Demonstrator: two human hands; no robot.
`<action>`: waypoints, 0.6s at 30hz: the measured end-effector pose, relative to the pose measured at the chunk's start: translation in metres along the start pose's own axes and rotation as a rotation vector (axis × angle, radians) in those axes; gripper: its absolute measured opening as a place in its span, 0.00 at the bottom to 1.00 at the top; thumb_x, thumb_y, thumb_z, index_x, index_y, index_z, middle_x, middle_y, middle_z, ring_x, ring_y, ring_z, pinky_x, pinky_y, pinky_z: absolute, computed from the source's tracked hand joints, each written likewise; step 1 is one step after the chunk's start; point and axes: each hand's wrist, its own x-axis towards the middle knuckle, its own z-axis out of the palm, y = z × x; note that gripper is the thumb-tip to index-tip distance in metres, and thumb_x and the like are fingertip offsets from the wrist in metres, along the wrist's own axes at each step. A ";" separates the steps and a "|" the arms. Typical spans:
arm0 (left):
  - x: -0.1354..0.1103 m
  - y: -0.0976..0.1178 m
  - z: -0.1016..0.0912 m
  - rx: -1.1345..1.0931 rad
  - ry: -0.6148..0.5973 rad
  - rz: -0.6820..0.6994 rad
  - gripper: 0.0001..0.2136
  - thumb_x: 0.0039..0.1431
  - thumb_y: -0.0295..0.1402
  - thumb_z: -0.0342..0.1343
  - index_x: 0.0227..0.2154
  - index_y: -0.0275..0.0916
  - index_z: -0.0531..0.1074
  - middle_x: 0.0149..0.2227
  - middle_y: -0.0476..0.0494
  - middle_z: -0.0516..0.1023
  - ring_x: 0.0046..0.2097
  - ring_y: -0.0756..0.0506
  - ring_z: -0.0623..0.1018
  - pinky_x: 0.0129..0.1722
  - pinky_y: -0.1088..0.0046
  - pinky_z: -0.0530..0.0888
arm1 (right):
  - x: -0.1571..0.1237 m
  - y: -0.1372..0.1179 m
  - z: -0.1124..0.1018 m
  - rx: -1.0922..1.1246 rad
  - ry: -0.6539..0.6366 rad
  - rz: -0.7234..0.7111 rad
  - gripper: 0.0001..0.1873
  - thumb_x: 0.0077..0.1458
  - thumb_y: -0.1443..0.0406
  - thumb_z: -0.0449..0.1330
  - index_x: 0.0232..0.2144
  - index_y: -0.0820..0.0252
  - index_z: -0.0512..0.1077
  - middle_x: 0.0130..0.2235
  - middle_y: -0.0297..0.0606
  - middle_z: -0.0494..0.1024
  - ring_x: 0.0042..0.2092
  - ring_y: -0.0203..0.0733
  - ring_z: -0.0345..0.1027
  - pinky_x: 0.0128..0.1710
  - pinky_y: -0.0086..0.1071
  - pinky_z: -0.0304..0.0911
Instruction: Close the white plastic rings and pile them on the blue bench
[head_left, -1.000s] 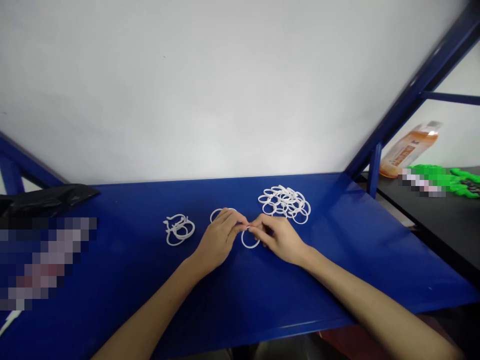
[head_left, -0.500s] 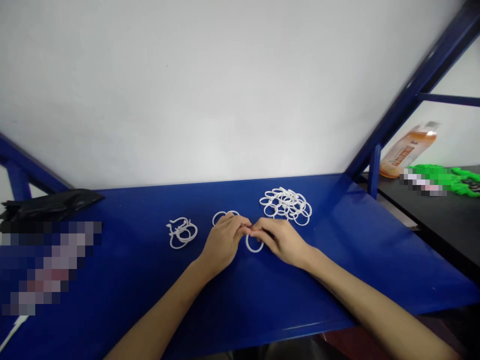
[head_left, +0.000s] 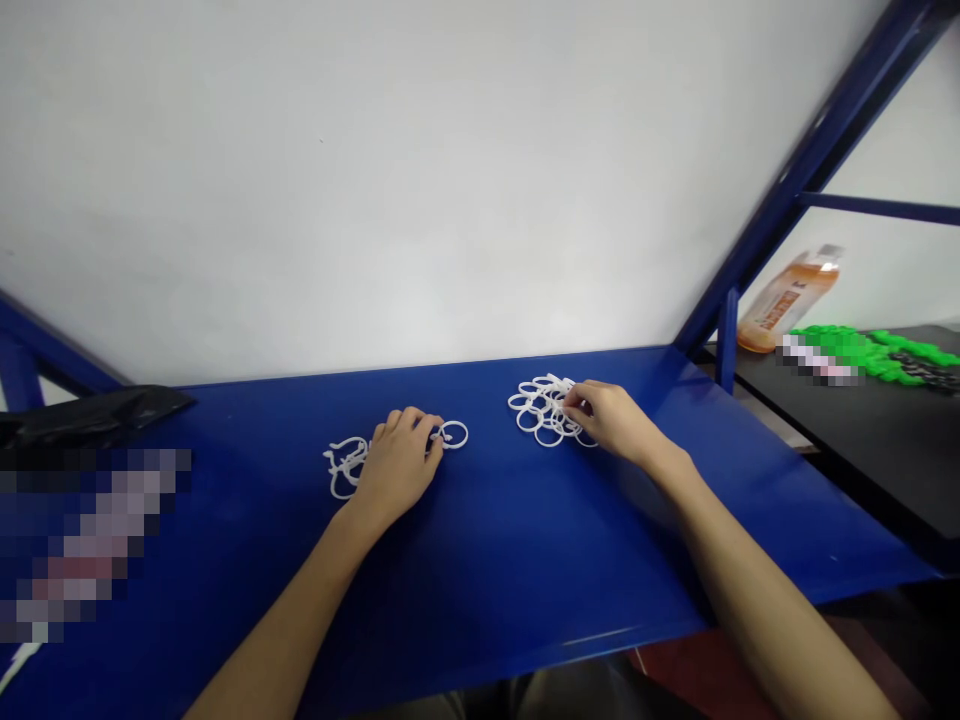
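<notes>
My left hand (head_left: 401, 462) hovers palm down over the blue table. Its fingers are loosely curved and the thumb stands apart from the index finger. By those fingertips lies a thin white plastic ring (head_left: 465, 440) with a small clasp, partly covered by the hand. Loose white rings with open ends (head_left: 341, 485) lie at the left of the wrist, partly hidden by it. My right hand (head_left: 613, 420) is at the pile of white rings (head_left: 529, 420), thumb and index finger pinched on a ring at the pile's right side. The fingers cover part of that pile.
The blue tabletop (head_left: 487, 570) meets a white wall (head_left: 420, 200) at the back. A black plastic bag (head_left: 105, 415) lies at the left. On a black surface at the right are an orange drink bottle (head_left: 791, 300) and a green braided item (head_left: 840, 345).
My hands were together around a white ring in the middle. They have parted: the right moved to the ring pile, the left moved left toward the loose rings. The view shifted slightly.
</notes>
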 end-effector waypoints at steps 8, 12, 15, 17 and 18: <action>-0.002 -0.001 0.001 0.034 0.006 0.019 0.19 0.60 0.24 0.47 0.53 0.39 0.72 0.51 0.36 0.73 0.51 0.36 0.71 0.48 0.56 0.69 | 0.000 -0.003 -0.001 -0.100 0.033 0.031 0.08 0.62 0.63 0.58 0.32 0.59 0.75 0.31 0.38 0.75 0.30 0.39 0.68 0.32 0.32 0.60; -0.001 0.001 -0.002 0.057 -0.027 -0.008 0.14 0.64 0.27 0.48 0.49 0.41 0.74 0.48 0.39 0.77 0.49 0.36 0.72 0.45 0.58 0.69 | 0.000 -0.010 -0.003 -0.091 0.100 0.007 0.08 0.63 0.64 0.56 0.34 0.60 0.74 0.34 0.39 0.77 0.31 0.39 0.68 0.32 0.33 0.60; 0.001 0.004 -0.004 0.015 -0.067 -0.012 0.10 0.67 0.30 0.48 0.42 0.41 0.74 0.43 0.42 0.78 0.46 0.38 0.73 0.44 0.60 0.68 | -0.003 -0.027 0.005 -0.051 0.110 -0.042 0.09 0.65 0.64 0.55 0.37 0.60 0.74 0.35 0.39 0.77 0.31 0.39 0.69 0.33 0.33 0.63; 0.001 0.007 -0.005 -0.054 -0.085 0.022 0.08 0.67 0.30 0.49 0.40 0.41 0.74 0.42 0.43 0.78 0.45 0.40 0.73 0.44 0.61 0.68 | -0.006 -0.042 0.014 -0.004 0.082 -0.121 0.10 0.66 0.63 0.54 0.40 0.59 0.74 0.38 0.39 0.77 0.35 0.40 0.71 0.37 0.34 0.66; 0.001 0.010 -0.005 -0.096 -0.090 0.048 0.07 0.67 0.30 0.50 0.39 0.41 0.73 0.41 0.44 0.78 0.45 0.41 0.73 0.45 0.61 0.67 | -0.009 -0.050 0.021 0.023 0.050 -0.172 0.10 0.66 0.63 0.53 0.42 0.58 0.74 0.39 0.40 0.77 0.37 0.41 0.72 0.39 0.35 0.67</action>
